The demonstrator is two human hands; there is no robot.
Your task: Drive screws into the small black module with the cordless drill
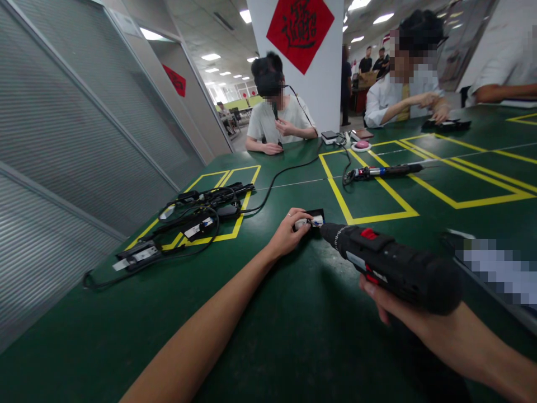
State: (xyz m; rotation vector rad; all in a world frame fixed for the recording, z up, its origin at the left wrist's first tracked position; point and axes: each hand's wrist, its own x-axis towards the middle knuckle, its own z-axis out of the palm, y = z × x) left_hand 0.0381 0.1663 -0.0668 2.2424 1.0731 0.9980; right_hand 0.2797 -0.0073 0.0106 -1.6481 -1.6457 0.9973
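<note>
My left hand [289,232] grips a small black case [319,214] on the green table, fingers closed over its left side. White parts and what look like thin wires show inside it. A black cordless drill [390,266] with red accents is held in my right hand [392,305], fingers wrapped round its handle. The drill's chuck points left and forward, right by the case. Whether its bit touches the case cannot be made out, since the chuck covers that spot.
To the left, black power adapters and cables [210,204] lie heaped on the green table [260,324]. A soldering-iron-like tool [386,171] rests beyond the drill, across yellow tape lines. A dark-edged board with a blurred face [499,274] lies at right. Several people sit across the table.
</note>
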